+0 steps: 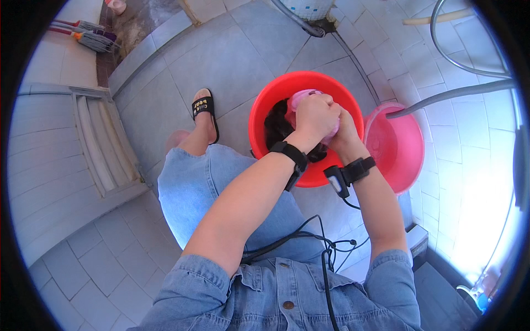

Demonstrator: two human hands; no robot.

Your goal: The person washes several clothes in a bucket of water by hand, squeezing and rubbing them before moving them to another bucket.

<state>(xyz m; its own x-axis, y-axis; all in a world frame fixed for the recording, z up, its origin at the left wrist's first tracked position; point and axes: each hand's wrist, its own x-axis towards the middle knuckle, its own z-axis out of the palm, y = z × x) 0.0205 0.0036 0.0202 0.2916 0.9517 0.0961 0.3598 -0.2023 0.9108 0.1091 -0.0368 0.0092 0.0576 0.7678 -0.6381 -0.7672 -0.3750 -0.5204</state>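
Note:
Both hands are closed on a bunched pink cloth [302,100] held over a round red basin [260,102]. My left hand [317,117] grips it from the near side, fingers curled into a fist. Close against it, my right hand [345,133] wraps the cloth's right side, its fingers partly hidden. Dark, wet-looking cloth [275,126] lies in the basin, left of and below my hands. How far the pink cloth reaches down is hidden by my hands.
A pink bucket [415,157] stands right of the basin, with a grey hose [447,99] running to its rim. Black cables [301,234] hang across my lap. Mops [91,37] lean at the far left. A tiled wall [447,138] rises on the right.

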